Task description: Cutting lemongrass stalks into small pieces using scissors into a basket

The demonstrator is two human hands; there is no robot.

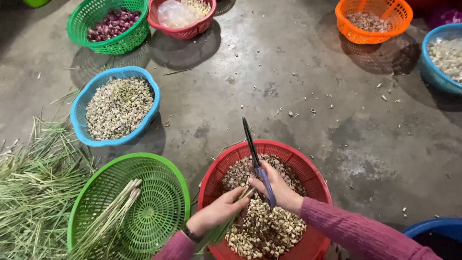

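Note:
My right hand [279, 188] grips scissors [253, 156] with purple handles, their dark blades closed and pointing away over a red basket [308, 168] full of chopped stalk pieces. My left hand [219, 212] holds a green stalk [226, 224] by its cut end, right beside the scissors and above the chopped pile. Both sleeves are pink-purple, and a dark band sits on my left wrist.
A tilted green basket [159, 168] with a few long stalks lies left, beside a heap of grassy trimmings [33, 188]. A blue basket [79, 103] of chopped bits, green [77, 26], pink [156, 19], orange [344, 24] and blue [428, 72] baskets ring the concrete floor. A blue tub [433, 226] sits bottom right.

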